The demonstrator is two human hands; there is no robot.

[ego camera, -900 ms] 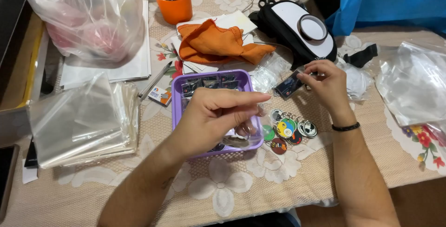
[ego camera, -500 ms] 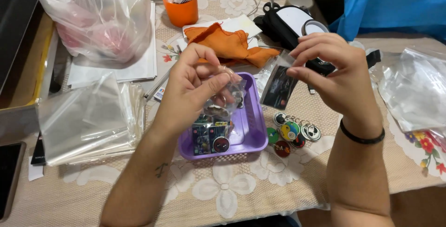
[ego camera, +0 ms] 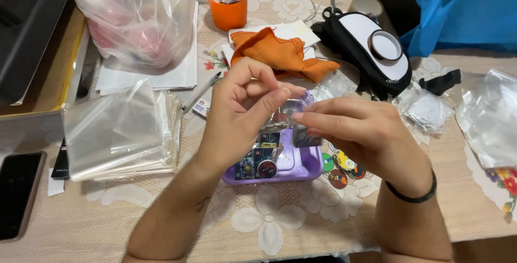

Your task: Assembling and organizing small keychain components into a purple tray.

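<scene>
Holding a small clear plastic sleeve [ego camera: 283, 115] at frame centre, the left hand [ego camera: 242, 115] pinches its edge while the right hand [ego camera: 358, 134] pinches a dark card [ego camera: 306, 136] beside it, above the purple tray [ego camera: 301, 163]. Bagging looks underway; sliding in needs alignment.

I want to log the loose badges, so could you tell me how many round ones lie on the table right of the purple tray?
4 show: a green one, a yellow one, a dark one and a reddish one. The right hand may hide others.

left hand [ego camera: 237, 117], right hand [ego camera: 361, 134], clear sleeve [ego camera: 283, 113], purple tray [ego camera: 301, 163]
</scene>
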